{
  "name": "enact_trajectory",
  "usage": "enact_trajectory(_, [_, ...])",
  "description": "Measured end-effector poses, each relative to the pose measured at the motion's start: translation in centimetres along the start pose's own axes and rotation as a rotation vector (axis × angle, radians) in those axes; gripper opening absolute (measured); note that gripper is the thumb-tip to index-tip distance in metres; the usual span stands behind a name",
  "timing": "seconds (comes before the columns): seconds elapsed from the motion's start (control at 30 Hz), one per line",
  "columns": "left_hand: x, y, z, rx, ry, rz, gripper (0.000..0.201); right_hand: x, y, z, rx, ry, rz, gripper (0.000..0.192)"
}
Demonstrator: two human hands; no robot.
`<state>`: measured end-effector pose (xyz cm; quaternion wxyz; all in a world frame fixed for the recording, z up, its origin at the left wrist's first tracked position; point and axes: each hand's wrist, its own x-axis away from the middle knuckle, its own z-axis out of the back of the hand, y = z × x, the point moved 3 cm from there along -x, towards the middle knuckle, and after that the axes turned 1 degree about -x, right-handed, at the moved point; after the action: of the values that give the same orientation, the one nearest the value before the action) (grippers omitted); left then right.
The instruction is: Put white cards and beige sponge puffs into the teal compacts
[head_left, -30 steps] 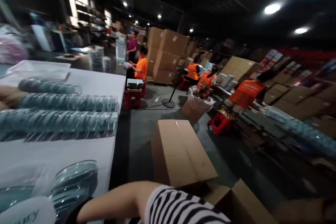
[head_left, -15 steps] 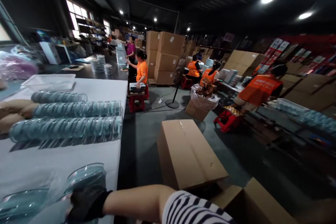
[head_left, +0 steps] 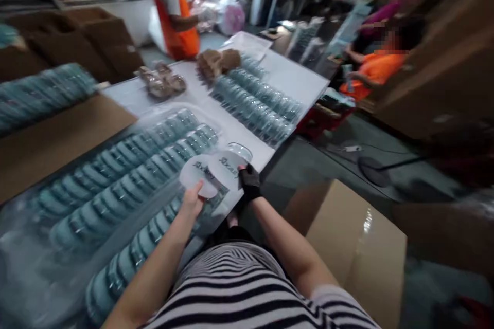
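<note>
My bare left hand point(head_left: 193, 199) pinches a white round disc point(head_left: 190, 174) with dark lettering. On my right hand point(head_left: 250, 181) is a black fingerless glove, and its thumb and fingers grip a second white lettered disc point(head_left: 224, 170). The two discs overlap in front of my body, above the table edge. Just behind the right one, a clear round glass dish point(head_left: 240, 150) shows in part. Long rows of similar glass dishes point(head_left: 131, 185) stand on edge to the left, with another row point(head_left: 144, 241) beside my left forearm. Blur hides the finer print.
More glassware point(head_left: 258, 97) lines the far part of the white table point(head_left: 301, 74), near brown wrapped bundles point(head_left: 218, 64). A closed carton point(head_left: 358, 252) stands on the floor at right. A co-worker in an orange vest point(head_left: 173, 15) stands across the table; others sit at right.
My view has swung left and down toward the table. My left hand has come into view with a disc, and my gloved right hand now shows in front of my body.
</note>
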<state>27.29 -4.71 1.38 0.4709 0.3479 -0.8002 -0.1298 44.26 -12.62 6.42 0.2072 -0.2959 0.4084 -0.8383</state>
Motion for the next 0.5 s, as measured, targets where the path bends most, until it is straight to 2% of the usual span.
enact_trajectory(0.03, [0.3, 0.8, 1.6, 0.024, 0.063, -0.038, 0.027, -0.5, 0.6, -0.6, 0.025, 0.001, 0.024, 0.028])
enact_trajectory(0.1, [0.4, 1.9, 2.9, 0.068, 0.138, -0.089, 0.039, -1.1, 2.0, -0.1, 0.064, 0.026, 0.079, 0.031])
enact_trajectory(0.17, [0.0, 2.6, 2.9, 0.113, 0.178, -0.111, 0.048, -0.9, 3.6, 1.6, 0.182, 0.068, 0.169, 0.036])
enact_trajectory(0.23, [-0.6, 3.1, 2.8, 0.162, 0.224, -0.119, 0.052, -0.1, 5.0, 3.2, 0.396, 0.069, 0.28, 0.038])
enact_trajectory(0.33, [-1.5, 3.5, 2.8, 0.232, 0.27, -0.096, 0.05, 1.6, 6.4, 3.4, 0.657, -0.099, 0.464, 0.039])
enact_trajectory(0.43, [-2.4, 3.3, 2.8, 0.289, 0.273, -0.064, 0.045, 3.1, 6.6, 1.5, 0.695, -0.295, 0.576, 0.037])
enact_trajectory(0.5, [-3.0, 2.8, 2.7, 0.311, 0.262, -0.043, 0.042, 3.6, 5.8, 0.2, 0.698, -0.355, 0.603, 0.034])
